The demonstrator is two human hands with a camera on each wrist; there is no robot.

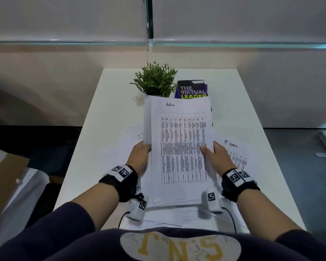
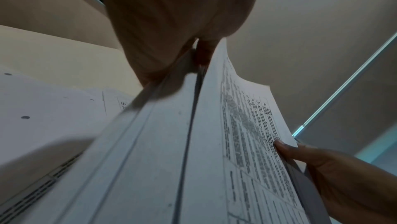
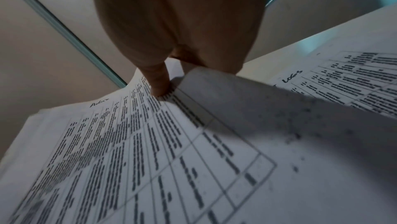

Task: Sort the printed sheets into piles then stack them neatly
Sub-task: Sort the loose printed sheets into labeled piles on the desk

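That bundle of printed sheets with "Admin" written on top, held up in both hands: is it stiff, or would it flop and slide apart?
Probably floppy: the Admin sheets are thin paper, and their top edge curves in the left wrist view. Likely to slip apart too, since the left edges are already stepped out of line. That may be why the left hand and right hand each grip a side.

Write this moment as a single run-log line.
left hand: grips Admin stack | right hand: grips same stack | IT Logs sheet: on table
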